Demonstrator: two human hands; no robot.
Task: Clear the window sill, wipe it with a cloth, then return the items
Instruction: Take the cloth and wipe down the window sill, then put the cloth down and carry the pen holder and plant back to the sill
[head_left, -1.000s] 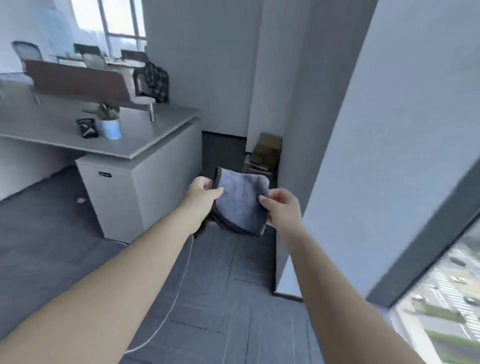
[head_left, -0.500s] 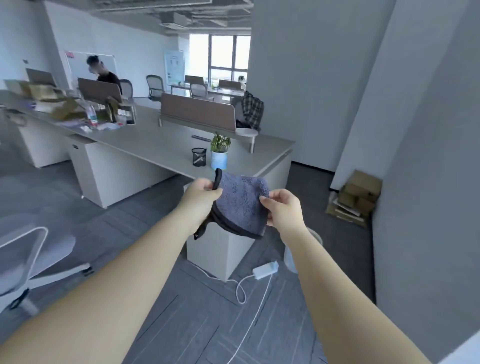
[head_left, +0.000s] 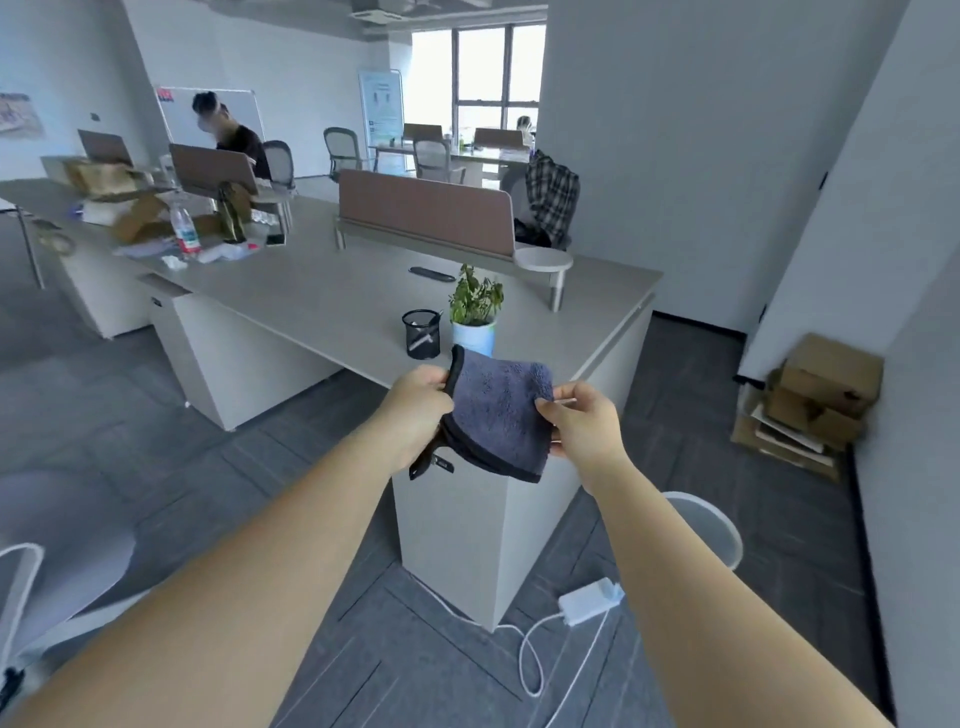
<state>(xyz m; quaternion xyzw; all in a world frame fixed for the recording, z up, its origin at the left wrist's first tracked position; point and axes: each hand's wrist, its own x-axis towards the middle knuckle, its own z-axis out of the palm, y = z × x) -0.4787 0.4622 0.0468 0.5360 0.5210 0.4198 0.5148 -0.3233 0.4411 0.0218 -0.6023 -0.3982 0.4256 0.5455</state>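
You held the folded grey-blue terry cloth with the dark trim (head_left: 498, 415) out in front of you at the centre of the frame, above the near corner of the long pale grey desk (head_left: 322, 301). Your left hand (head_left: 415, 410) pinched the cloth's left edge, fingers closed on the dark trim, and your right hand (head_left: 584, 423) gripped its right edge, thumb on top and the other fingers curled beneath. The cloth hung between the two hands, its lower edge sagging free and a small dark tag dangling under the left hand.

No window sill was in view, so the step in hand looked like getting the cloth ready and carrying it along. To do that well, you needed to keep the fold flat and square, with the soft face outward, so one broad pad would meet the sill. You also needed to gather the loose lower corner, or it would drag.

Just beyond the cloth on the desk stood a black mesh pen cup (head_left: 421, 333) and a small green plant in a white and light blue pot (head_left: 474, 319), both apart from your fingers.
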